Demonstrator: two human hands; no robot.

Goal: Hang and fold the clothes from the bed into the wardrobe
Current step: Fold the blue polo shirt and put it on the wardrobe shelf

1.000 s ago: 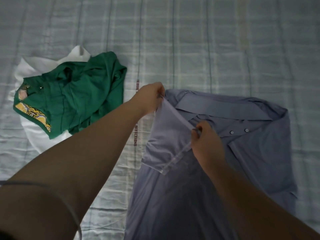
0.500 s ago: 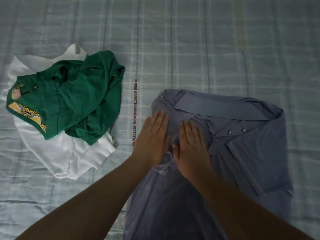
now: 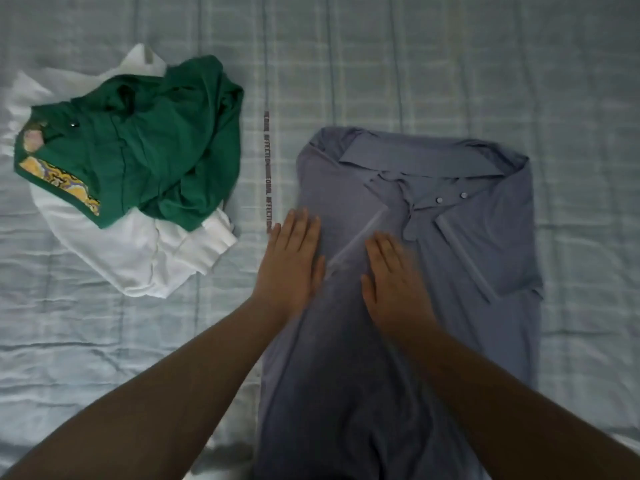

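Head view: the bed (image 3: 415, 64), covered in a pale checked sheet, is seen from above with both forearms reaching forward.
Left hand (image 3: 292, 258): held flat, fingers straight and close together; it is pressed palm down on the left edge of the grey-blue shirt (image 3: 485, 244). Nothing is gripped.
Right hand (image 3: 391, 275): laid flat, fingers straight and slightly spread; it is pressed on the shirt front just below the folded-in sleeve (image 3: 356, 237).
Grey-blue shirt: spread face up on the bed, collar (image 3: 415, 157) away from the person, two buttons (image 3: 440, 199) shown, both sleeves turned inward.
Green garment (image 3: 156, 140): crumpled at the left, well apart from the shirt.
White garment (image 3: 138, 258): lies under the green one.
Printed strip (image 3: 267, 168): seen on the sheet between the piles.
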